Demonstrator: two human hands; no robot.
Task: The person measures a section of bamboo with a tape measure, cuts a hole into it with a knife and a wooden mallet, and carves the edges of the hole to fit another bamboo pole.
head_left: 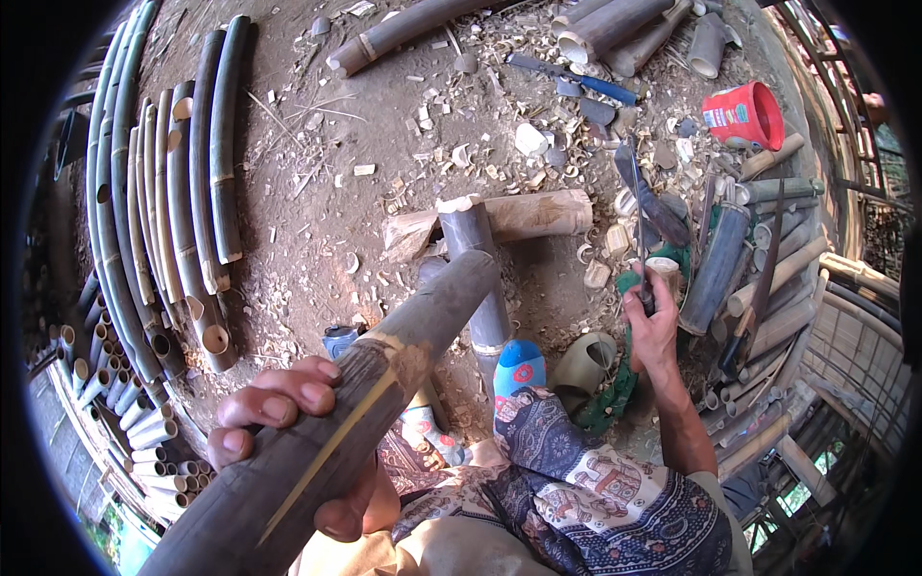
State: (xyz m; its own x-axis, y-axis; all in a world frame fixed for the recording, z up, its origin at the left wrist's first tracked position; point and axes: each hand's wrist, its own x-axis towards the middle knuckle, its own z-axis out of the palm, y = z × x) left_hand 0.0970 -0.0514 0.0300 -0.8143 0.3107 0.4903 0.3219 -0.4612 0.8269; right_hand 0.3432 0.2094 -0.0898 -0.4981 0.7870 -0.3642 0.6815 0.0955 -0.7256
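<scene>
A thick grey-brown bamboo pole (322,446) slants from the lower left toward the middle, with my left hand (279,401) wrapped round it. A pale scraped band at its node runs into a long yellow stripe. Its far end overlaps a dark bamboo piece (488,312), which leans on a pale log (543,213); I cannot tell whether pole and piece touch. On the right my right hand (653,322) is closed round the handle of a knife (642,240), its thin blade pointing away, seen nearly edge-on. Just beyond it lies a second knife with a dark handle (663,219).
Long bamboo poles (226,144) lie at the left, above stacked cut tubes (154,437). A red bucket (740,115), a blue-handled tool (605,88) and a handsaw (764,278) lie to the right, near more bamboo (715,269). Chips litter the dirt floor (307,221).
</scene>
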